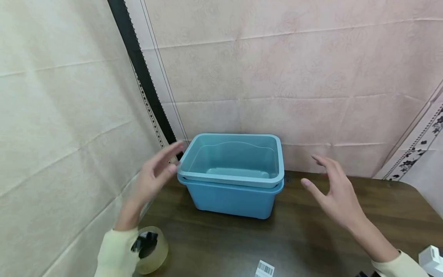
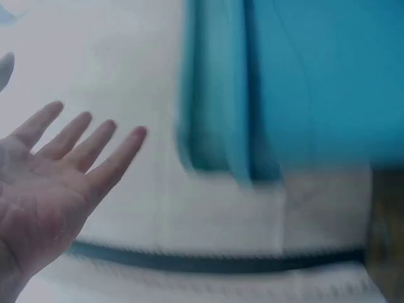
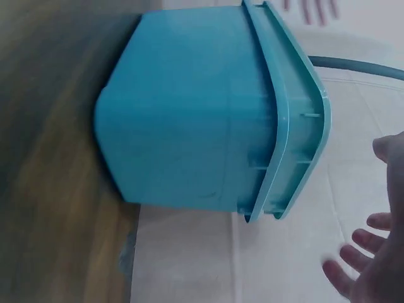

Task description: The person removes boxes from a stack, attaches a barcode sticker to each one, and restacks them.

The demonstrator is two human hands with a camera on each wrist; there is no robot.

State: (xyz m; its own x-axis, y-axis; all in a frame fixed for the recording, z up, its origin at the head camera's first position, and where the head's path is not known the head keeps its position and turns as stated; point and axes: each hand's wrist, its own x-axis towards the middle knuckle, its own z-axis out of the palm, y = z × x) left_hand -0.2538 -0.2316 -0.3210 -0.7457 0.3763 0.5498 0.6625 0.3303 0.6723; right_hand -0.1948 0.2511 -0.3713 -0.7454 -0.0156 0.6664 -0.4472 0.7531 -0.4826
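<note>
Two blue plastic bins stand nested on the table, the upper bin (image 1: 238,179) sitting inside the lower bin (image 1: 232,200) with its rim just above the other's. Nothing lies inside the upper one. My left hand (image 1: 152,173) hovers at the left end of the rims, fingers extended and spread in the left wrist view, holding nothing. On the other side my right hand (image 1: 337,192) is raised apart from the bins, thumb and fingers spread toward them with a gap between. The right wrist view shows the side of the lower bin (image 3: 189,113) and both rims.
A roll of clear tape (image 1: 157,252) lies by the left sleeve. A barcode label (image 1: 265,268) is at the table's front. At the right edge is a white object (image 1: 430,259). Fabric-like walls (image 1: 294,77) rise behind and to the left of the brown table (image 1: 214,238).
</note>
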